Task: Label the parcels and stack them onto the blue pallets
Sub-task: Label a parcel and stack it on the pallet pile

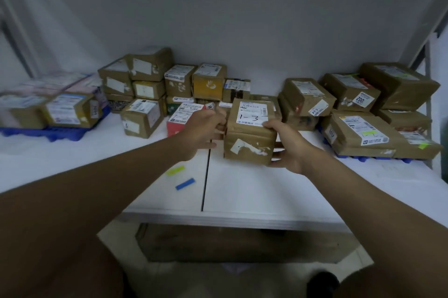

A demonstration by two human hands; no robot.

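We see both hands on a brown taped parcel at the middle of the white worktop — its top label is handwritten "1-3". The right hand cups its right side, thumb on the top edge, fingers curled beneath. The left hand grips its left edge with curled fingers. More parcels stand behind in a cluster. One blue pallet at far left and another at right carry stacked parcels. A yellow-green tag and a blue tag lie near the worktop's seam.
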